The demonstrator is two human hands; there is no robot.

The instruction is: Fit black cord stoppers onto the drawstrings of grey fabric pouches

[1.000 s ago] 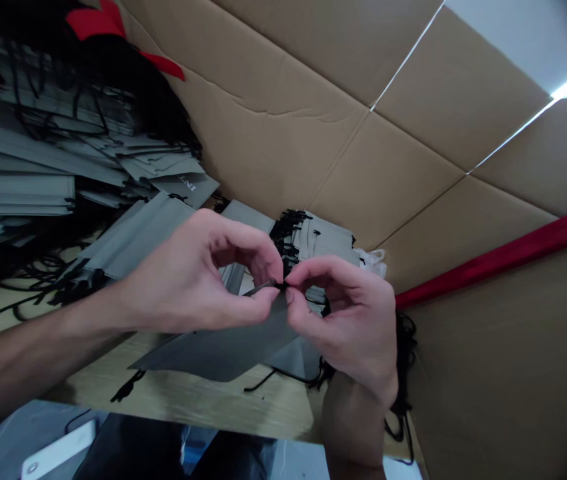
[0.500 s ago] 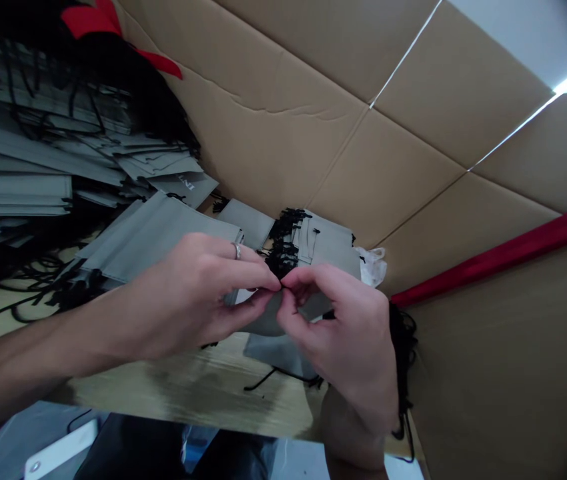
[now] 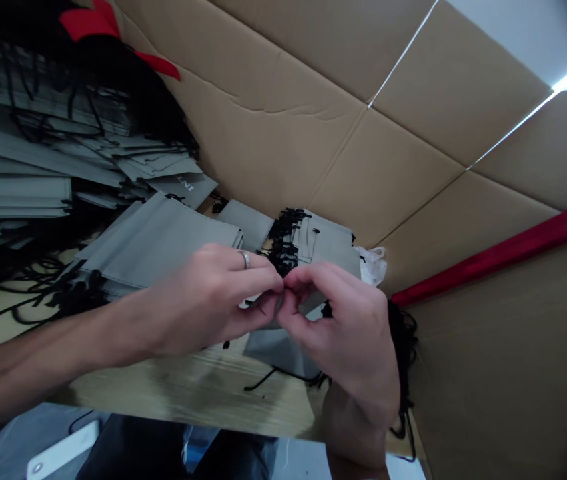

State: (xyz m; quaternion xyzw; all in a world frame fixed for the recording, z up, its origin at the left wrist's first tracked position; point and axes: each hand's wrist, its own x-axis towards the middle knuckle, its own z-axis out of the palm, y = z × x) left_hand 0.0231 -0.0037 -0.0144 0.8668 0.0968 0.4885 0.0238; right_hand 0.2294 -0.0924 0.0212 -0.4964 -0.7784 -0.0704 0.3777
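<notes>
My left hand (image 3: 223, 290), with a ring on one finger, pinches something too small to make out, its fingertips touching those of my right hand (image 3: 338, 320). The right thumb and forefinger are also pinched together, hiding what is between them. Behind and below the fingers, a grey pouch (image 3: 313, 303) shows in part. Another grey pouch (image 3: 281, 352) lies beneath the hands on the wooden table (image 3: 198, 387), a black cord (image 3: 261, 381) beside it. Just past the hands is a pile of grey pouches (image 3: 333, 240) with black knotted cord ends (image 3: 283, 243).
Stacks of grey pouches (image 3: 163, 227) with black cords fill the left side. Cardboard walls (image 3: 283, 133) rise behind and at the right, where a red strip (image 3: 503, 250) runs. A clear plastic bag (image 3: 373, 267) lies in the corner. Black cords (image 3: 403, 333) hang near my right wrist.
My left hand has shifted slightly to the right and turned a little, its fingertips now against the right hand's. My right hand has barely moved.
</notes>
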